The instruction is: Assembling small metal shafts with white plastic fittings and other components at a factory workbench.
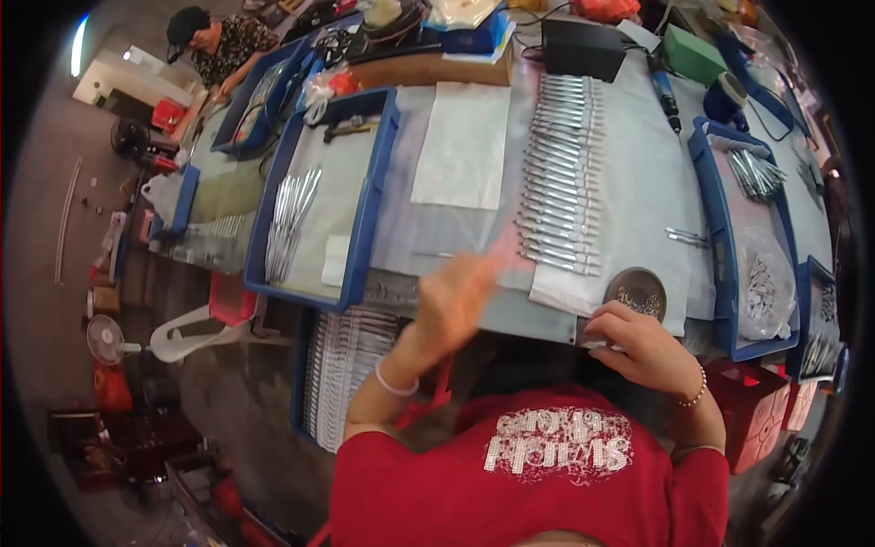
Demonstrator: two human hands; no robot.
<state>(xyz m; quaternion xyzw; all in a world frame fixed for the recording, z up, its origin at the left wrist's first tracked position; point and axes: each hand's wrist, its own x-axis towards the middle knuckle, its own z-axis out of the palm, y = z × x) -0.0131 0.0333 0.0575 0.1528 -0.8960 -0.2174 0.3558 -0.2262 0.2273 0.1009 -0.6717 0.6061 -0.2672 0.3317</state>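
Observation:
My left hand is lifted over the table's front edge and smeared by motion, so what its fingers hold, if anything, cannot be made out. My right hand rests at the front edge with curled fingers drawn together; whatever they pinch is hidden or too small to name. Just beyond it stands a round dish with small shiny parts inside. A long row of slim silvery metal pieces lies side by side on a pale cloth, between the two hands and farther back.
Left, a blue tray holds long metal rods. Right, another blue tray carries metal pieces and a plastic bag. A black box stands behind the row. Below the table sits a filled crate. Another person works far left.

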